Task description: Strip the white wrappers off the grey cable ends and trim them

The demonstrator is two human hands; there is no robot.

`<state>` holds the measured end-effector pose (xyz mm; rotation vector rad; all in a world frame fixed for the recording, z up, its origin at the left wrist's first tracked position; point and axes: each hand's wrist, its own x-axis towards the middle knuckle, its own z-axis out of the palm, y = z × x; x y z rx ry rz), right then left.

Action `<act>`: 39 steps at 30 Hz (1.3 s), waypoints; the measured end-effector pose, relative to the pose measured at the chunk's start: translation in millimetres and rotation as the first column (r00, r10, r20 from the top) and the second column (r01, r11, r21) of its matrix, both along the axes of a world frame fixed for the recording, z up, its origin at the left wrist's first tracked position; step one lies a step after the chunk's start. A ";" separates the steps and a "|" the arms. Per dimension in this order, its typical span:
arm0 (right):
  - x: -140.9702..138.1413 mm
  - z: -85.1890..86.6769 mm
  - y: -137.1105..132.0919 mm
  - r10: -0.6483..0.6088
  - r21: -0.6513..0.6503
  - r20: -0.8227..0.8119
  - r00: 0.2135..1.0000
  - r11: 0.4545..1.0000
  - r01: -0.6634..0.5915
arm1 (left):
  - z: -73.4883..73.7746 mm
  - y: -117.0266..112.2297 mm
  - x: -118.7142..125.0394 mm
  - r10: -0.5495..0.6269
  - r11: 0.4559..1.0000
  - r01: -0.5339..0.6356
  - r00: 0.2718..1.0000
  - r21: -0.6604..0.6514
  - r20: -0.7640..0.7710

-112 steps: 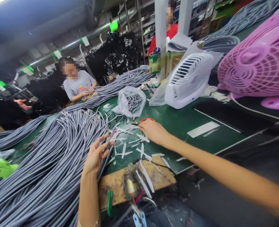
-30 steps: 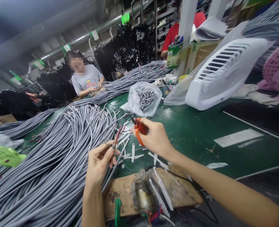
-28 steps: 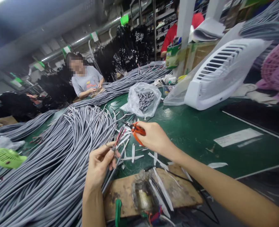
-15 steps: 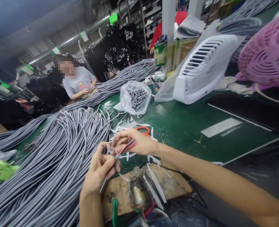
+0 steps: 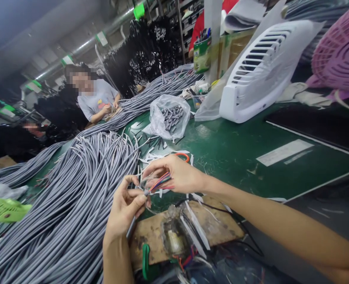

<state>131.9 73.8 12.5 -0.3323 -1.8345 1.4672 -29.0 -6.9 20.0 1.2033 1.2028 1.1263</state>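
Note:
My left hand (image 5: pixel 127 203) grips a grey multi-core cable (image 5: pixel 130 228) close to its stripped end, thumb on top. From that end a bundle of thin coloured wires (image 5: pixel 159 181), red, orange, blue and others, fans out toward my right palm. My right hand (image 5: pixel 177 173) is bent over the wires, its fingertips closed on a wispy translucent wrap (image 5: pixel 147 183) beside the cable end. Behind the right hand, orange-handled scissors (image 5: pixel 184 156) lie partly hidden among white scraps.
Many grey cables (image 5: pixel 74 197) are heaped on the left. A clear bag (image 5: pixel 170 118) of short grey pieces lies beyond my hands. Below them sits a wooden board (image 5: pixel 147 240) with a metal device (image 5: pixel 174 238). A white fan (image 5: pixel 257 75) stands right; a co-worker (image 5: pixel 96 98) sits across.
The coloured wires are more spread out and more of them show. My right hand has shifted slightly right and up, and the view has tilted a little.

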 end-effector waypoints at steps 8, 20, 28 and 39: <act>5.7 2.5 -0.2 0.037 0.123 0.020 0.999 0.992 -0.039 | -3.8 -2.6 -3.9 -0.032 0.999 0.033 0.999 0.021 -0.019; 0.4 2.3 -5.6 -0.132 0.110 0.051 0.990 0.986 0.126 | -5.3 -2.2 -5.1 -0.009 1.000 0.010 0.999 0.023 -0.033; 9.2 3.8 1.8 0.155 0.053 0.050 0.987 0.986 -0.158 | -7.2 -1.7 -4.9 -0.131 0.991 0.131 0.991 0.013 -0.001; 9.9 2.9 3.1 0.120 0.258 0.068 0.990 0.957 -0.134 | -3.6 -2.1 -5.5 -0.123 0.992 0.123 0.992 -0.012 0.009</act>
